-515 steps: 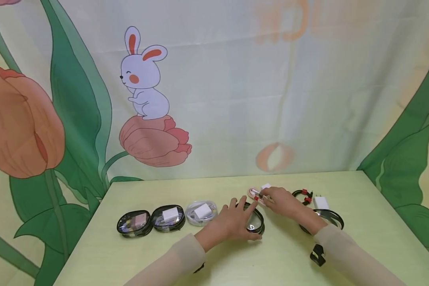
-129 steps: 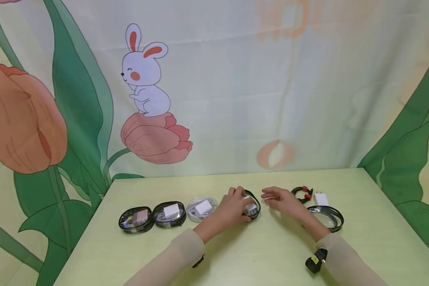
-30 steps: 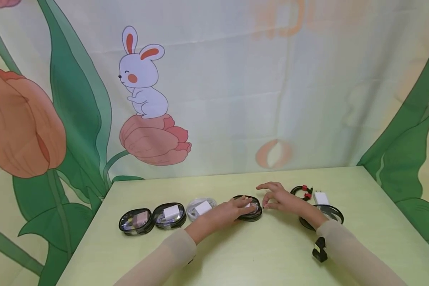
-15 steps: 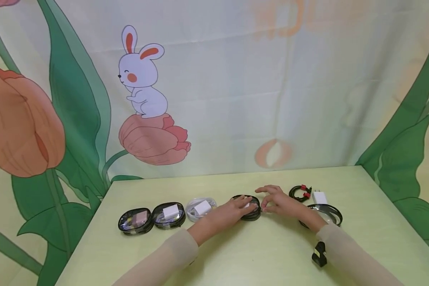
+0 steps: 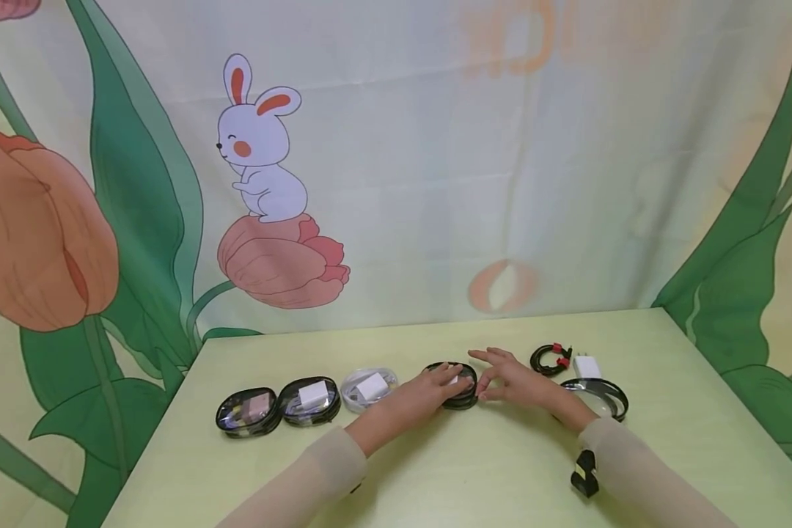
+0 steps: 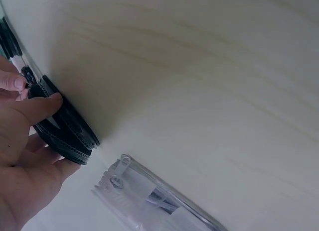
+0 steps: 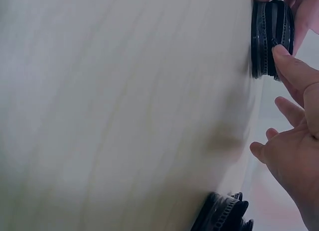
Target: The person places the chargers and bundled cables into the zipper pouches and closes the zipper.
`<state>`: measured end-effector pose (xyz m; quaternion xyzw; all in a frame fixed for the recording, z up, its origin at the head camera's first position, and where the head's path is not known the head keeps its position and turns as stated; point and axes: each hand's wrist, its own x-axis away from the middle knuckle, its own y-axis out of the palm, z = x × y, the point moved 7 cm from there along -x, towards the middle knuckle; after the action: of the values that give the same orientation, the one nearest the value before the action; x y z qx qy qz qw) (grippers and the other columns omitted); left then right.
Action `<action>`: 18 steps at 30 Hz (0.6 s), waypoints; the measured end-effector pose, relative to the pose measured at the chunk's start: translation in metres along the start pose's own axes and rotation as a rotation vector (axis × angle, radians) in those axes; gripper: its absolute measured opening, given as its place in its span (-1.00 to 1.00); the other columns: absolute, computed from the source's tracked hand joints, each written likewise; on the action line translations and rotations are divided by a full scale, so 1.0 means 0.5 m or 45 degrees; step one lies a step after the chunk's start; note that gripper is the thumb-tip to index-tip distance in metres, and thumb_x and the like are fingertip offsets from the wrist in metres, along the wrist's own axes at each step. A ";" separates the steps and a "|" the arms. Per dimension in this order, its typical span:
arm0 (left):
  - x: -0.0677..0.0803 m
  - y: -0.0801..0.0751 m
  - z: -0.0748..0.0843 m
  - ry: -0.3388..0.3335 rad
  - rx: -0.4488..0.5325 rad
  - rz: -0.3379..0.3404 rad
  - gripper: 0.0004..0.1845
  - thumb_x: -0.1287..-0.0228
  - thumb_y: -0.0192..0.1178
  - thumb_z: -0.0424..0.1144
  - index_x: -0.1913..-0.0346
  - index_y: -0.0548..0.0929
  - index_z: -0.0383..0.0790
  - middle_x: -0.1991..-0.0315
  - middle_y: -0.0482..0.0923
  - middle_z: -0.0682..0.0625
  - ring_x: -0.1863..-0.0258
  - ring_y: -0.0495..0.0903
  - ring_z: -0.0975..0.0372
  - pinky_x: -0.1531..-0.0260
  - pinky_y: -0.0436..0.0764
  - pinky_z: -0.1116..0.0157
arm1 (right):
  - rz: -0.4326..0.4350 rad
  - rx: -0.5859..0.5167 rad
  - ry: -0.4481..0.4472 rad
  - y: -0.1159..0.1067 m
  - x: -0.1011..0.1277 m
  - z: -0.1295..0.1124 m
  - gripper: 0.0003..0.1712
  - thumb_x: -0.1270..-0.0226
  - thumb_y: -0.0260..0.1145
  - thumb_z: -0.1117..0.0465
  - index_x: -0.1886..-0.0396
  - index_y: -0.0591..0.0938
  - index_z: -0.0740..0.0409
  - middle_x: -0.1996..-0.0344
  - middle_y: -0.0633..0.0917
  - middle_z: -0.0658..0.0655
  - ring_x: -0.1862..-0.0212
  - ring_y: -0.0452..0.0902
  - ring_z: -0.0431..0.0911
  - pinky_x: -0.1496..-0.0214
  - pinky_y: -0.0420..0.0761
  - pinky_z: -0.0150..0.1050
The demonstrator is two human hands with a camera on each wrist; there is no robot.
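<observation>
My left hand (image 5: 412, 400) holds a small oval zip pouch (image 5: 463, 401) with black edging and a clear top. In the left wrist view, its thumb lies on the rim of the pouch (image 6: 75, 124) and the other fingers are at the opposite side. A white charger partly shows under the fingers from above. At the pouch's right end, my right hand (image 5: 518, 383) pinches the dark zipper pull (image 6: 28, 75) between thumb and index finger, its other fingers spread. The right wrist view shows the right thumb at the zipped side of the pouch (image 7: 269, 37).
Left of the hands are two black-edged pouches (image 5: 247, 412) (image 5: 310, 401) and a clear-edged pouch (image 5: 369, 389), each with a charger inside. At right lie a coiled black cable (image 5: 550, 359) with red ties, a white charger (image 5: 587, 366) and another black-edged pouch (image 5: 614, 400), partly behind the right forearm.
The pink cable and white charger at the back are gone from the table; a white charger shows in the held pouch. That pouch has gone from tilted to flatter. Recently, both hands barely moved.
</observation>
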<state>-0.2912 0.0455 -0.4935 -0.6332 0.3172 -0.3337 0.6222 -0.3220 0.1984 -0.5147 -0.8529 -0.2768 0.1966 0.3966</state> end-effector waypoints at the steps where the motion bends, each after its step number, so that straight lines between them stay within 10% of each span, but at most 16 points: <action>1: 0.001 -0.001 0.000 -0.001 0.002 0.007 -0.38 -0.53 0.10 -0.41 -0.55 0.31 0.00 -0.55 0.22 -0.15 -0.51 0.23 -0.05 -0.32 0.46 0.03 | 0.006 0.006 -0.004 0.002 0.001 0.000 -0.92 -0.30 0.45 0.25 0.39 0.74 -0.01 -0.49 0.25 0.45 -0.48 -0.09 0.59 -0.39 -0.05 0.55; 18: -0.014 0.008 0.003 -0.071 -0.036 0.025 -0.41 -0.54 0.07 -0.41 -0.55 0.32 -0.04 -0.51 0.28 -0.18 -0.49 0.28 -0.05 -0.31 0.47 -0.03 | 0.058 0.079 -0.056 0.013 0.011 -0.018 -0.92 -0.38 0.33 0.36 0.30 0.61 0.13 -0.37 0.27 0.67 -0.46 -0.01 0.59 -0.45 -0.10 0.46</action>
<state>-0.2939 0.0517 -0.4978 -0.6477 0.3107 -0.3055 0.6250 -0.3110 0.1931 -0.5153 -0.8418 -0.2594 0.2327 0.4123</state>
